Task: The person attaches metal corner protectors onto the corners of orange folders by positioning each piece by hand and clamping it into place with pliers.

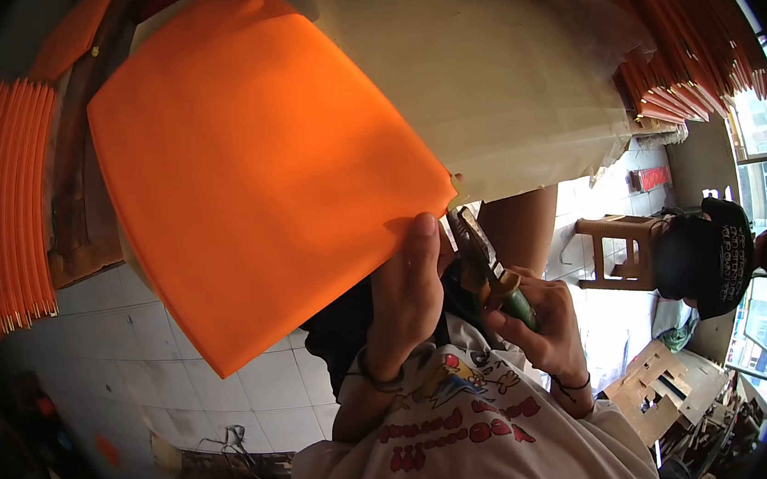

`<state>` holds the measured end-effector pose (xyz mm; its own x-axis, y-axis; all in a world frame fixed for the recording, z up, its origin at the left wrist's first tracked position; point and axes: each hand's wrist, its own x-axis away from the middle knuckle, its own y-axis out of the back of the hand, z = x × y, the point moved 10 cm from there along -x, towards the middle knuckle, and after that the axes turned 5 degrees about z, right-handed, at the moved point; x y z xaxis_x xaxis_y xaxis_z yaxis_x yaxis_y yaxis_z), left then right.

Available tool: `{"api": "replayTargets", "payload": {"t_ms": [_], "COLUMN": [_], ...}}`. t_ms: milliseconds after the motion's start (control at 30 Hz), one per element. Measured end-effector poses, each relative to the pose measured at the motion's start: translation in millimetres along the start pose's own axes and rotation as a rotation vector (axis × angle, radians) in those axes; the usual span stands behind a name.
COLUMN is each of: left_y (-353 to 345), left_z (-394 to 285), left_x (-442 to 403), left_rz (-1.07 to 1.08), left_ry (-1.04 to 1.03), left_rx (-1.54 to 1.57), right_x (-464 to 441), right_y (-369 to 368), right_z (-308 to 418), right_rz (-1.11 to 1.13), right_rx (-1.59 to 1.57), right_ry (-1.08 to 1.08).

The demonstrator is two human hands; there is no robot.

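A large, flat orange panel lies at a slant over the work table, its lower left corner jutting past the edge. My left hand grips the panel's near edge close to its right corner, thumb on top and fingers hidden beneath. In my right hand is a pair of pliers with green handles, fingers wrapped round them. The metal jaws point up beside the panel's right corner, where a small ragged bit of material sticks out. I cannot tell whether the jaws touch it.
Pale sheeting covers the table. Stacked orange panels stand at the left and more orange panels at the upper right. A brown plastic stool stands right, near a person in a black cap. Scrap boards lie lower right.
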<state>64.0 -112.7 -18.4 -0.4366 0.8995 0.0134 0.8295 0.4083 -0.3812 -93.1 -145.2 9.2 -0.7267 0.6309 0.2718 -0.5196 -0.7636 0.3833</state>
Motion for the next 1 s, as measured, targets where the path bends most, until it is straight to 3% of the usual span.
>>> {"api": "replayTargets", "payload": {"t_ms": [167,267,367,467,567,767,1000], "left_y": [0,0,1,2,2,1,1], "left_z": [1,1,0,2,3,6,5], "left_x": [8,7,7,4,3,2,5], "left_rz": [0.086,0.014,0.026,0.006,0.019,0.065,0.067], "left_ry": [-0.054,-0.128,-0.119,-0.100,-0.157,-0.217,-0.127], "left_rx": [-0.103,-0.173,-0.203,-0.129,-0.113,-0.097,-0.090], "right_x": [-2,-2,-3,0,-5,-6,-5], "right_y": [-2,-2,-5,-8,-8,-17,-13], "right_z": [4,8,11,1,15,5,7], "right_rz": [0.027,0.018,-0.006,0.017,-0.021,0.054,0.068], "right_rx": [0.060,0.068,0.046,0.016,0.064,-0.063,0.023], "right_ry": [0.056,-0.010,0.078,-0.016,0.096,-0.036,-0.075]}}
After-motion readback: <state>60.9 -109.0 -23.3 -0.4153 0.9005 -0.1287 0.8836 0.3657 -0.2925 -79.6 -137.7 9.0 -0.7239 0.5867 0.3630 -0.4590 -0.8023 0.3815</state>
